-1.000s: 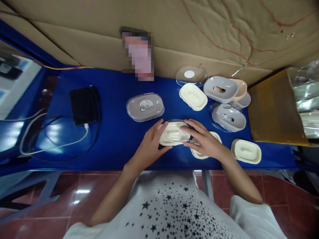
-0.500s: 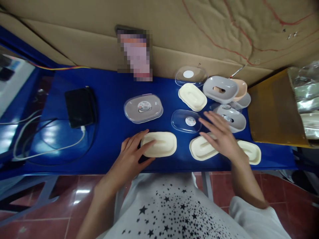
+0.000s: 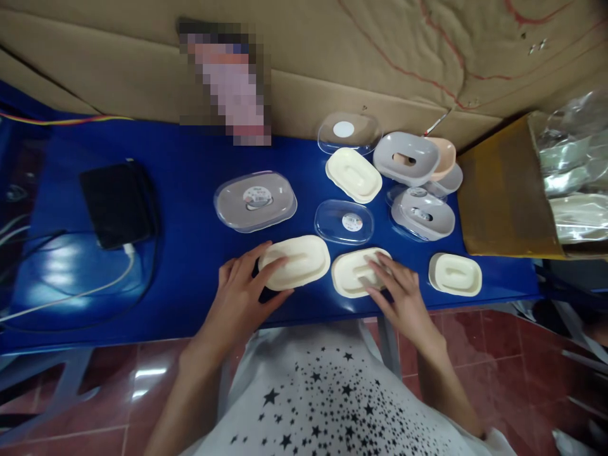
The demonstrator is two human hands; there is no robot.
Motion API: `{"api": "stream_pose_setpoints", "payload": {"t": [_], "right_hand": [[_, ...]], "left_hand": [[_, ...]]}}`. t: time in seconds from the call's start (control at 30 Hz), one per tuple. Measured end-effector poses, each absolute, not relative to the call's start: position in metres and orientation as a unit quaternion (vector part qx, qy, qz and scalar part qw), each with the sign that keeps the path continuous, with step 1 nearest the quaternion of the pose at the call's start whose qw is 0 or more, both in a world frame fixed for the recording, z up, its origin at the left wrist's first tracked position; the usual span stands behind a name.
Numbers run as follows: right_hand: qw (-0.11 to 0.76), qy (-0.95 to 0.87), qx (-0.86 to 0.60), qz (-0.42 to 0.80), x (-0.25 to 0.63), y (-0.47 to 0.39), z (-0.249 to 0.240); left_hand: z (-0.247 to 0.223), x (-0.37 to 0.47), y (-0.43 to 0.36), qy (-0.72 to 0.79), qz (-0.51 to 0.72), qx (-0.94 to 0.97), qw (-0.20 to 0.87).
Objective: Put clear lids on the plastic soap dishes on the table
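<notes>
— Near the counter's [image 3: 199, 209] front edge: left hand [image 3: 240, 297] spread flat on a cream tray [image 3: 297, 261], fingers apart, gripping nothing. Right hand [image 3: 396, 294] likewise open, fingertips resting on a second cream tray [image 3: 354, 272] just beside it.

— Risks?

— Both trays close to the edge; could slide off with a careless push. Could also bump the clear lid [image 3: 344, 222] just behind.

— Hard to make out?

— Lid sticker unreadable. Pile of grey and peach pieces [image 3: 418, 166] overlapping, count unclear. Upright object against the cardboard blurred out. Carton [image 3: 503, 190] contents wrapped, indistinct.
</notes>
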State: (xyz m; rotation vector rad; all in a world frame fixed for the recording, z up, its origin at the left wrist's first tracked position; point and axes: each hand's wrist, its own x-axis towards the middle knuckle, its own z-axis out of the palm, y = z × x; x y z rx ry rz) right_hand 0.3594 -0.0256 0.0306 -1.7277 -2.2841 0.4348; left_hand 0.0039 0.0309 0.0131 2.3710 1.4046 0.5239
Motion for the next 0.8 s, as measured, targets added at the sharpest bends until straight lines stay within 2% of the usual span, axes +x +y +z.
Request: {"api": "stream_pose_setpoints", "payload": {"t": [0.2, 0.37, 0.63, 0.8], "right_hand": [[0.101, -0.82, -0.531, 0.187, 0.343, -0.029, 0.028], [0.129, -0.826, -0.518, 0.182, 0.346, -0.012, 0.031], [0.2, -0.724, -0.66, -0.004, 0.39, 0.04, 0.044], [0.164, -0.688, -0.702, -0.082, 0.431, 0.037, 0.037]], "left_hand": [[0.016, -0.014, 0.023, 0.512, 0.162, 0.83, 0.151], [0.014, -0.014, 0.018, 0.53, 0.167, 0.818, 0.148], [0.016, -0.016, 0.015, 0.542, 0.201, 0.803, 0.146], [0.015, -0.009, 0.017, 0.528, 0.233, 0.803, 0.149]]}}
